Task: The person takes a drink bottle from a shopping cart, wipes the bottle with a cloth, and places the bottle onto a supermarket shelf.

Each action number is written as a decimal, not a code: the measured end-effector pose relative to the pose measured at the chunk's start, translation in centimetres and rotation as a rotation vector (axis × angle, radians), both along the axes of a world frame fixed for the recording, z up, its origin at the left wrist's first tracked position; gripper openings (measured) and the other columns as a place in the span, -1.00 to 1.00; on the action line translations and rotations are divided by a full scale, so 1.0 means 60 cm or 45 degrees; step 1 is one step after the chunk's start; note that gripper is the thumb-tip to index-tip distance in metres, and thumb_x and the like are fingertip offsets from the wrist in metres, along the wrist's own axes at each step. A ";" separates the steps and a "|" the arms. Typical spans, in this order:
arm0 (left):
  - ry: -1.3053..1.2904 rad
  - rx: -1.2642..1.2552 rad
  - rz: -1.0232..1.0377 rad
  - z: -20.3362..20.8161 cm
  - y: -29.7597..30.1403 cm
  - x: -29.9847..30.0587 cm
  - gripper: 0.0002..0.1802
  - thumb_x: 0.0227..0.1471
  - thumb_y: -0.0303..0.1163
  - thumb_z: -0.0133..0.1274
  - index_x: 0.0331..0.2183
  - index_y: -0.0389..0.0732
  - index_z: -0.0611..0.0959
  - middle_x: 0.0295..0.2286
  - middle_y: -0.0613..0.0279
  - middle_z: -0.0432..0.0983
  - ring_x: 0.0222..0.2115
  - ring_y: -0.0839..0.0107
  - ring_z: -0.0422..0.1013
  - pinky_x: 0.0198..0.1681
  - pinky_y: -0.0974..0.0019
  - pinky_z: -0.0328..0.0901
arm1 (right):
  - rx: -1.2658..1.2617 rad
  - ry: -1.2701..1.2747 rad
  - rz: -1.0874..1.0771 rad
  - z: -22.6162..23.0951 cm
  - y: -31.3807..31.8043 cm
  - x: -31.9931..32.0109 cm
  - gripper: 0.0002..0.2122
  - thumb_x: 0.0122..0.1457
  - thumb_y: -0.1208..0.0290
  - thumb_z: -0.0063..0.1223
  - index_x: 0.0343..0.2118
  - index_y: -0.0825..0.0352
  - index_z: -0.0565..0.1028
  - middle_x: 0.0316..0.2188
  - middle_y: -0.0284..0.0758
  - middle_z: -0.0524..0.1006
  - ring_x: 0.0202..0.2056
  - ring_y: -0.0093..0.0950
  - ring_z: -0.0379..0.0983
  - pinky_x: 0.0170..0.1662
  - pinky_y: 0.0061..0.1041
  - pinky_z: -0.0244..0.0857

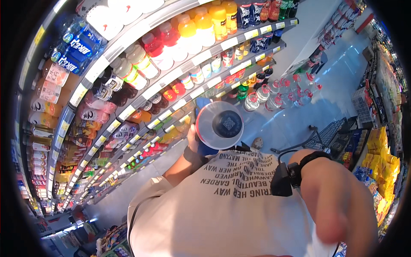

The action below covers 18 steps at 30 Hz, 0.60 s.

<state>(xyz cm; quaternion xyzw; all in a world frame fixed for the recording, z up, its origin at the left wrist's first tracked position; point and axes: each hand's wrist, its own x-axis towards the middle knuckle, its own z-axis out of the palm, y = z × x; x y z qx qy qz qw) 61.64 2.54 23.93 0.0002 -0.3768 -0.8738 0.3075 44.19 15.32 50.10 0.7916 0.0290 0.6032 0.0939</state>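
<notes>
My left hand (191, 138) is closed around the side of a blue container (221, 125). Its round, translucent end faces up toward me, with a thin reddish rim and a dark disc bearing a square code in the middle. Whether it is a cup or a bottle I cannot make out. Raised close at the lower right is my right hand (336, 201), large and blurred, with a rounded fingertip or thumb pointing down. Its other fingers are smeared and partly hidden. A black strap with a small black device (282, 180) sits at that wrist.
Curved shelves (184, 66) of bottled drinks run along the left. Large clear bottles with red caps (295, 90) stand on the floor ahead. A shopping cart (329, 130) is to the right, near a white basket (363, 105) and yellow packets (376, 147).
</notes>
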 end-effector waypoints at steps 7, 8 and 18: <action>-0.029 0.249 0.235 -0.010 0.025 -0.037 0.01 0.01 0.30 -0.10 0.28 -0.15 0.07 0.22 -0.02 0.09 0.21 0.06 0.11 0.25 -0.05 0.05 | 0.051 0.010 -0.063 0.000 -0.011 -0.021 -0.36 0.21 -0.17 -0.16 -0.07 0.49 0.36 -0.19 -0.16 0.47 -0.10 -0.37 0.37 -0.05 -0.38 0.22; -0.040 0.263 0.243 -0.023 0.014 -0.043 0.01 0.01 0.30 -0.10 0.28 -0.15 0.07 0.22 -0.02 0.09 0.21 0.06 0.11 0.25 -0.05 0.05 | 0.058 0.007 -0.079 -0.002 -0.012 -0.028 -0.36 0.21 -0.17 -0.16 -0.08 0.49 0.36 -0.19 -0.16 0.47 -0.10 -0.37 0.37 -0.05 -0.38 0.23; 0.591 0.569 -0.135 -0.057 -0.001 -0.111 -0.12 0.03 0.22 0.00 0.19 -0.21 0.28 0.05 -0.01 0.38 0.04 0.06 0.35 0.10 -0.13 0.25 | 0.905 0.194 -0.720 -0.106 -0.053 -0.191 -0.39 0.19 -0.10 0.00 0.03 0.42 0.36 -0.06 -0.15 0.44 -0.04 -0.25 0.38 0.00 -0.29 0.27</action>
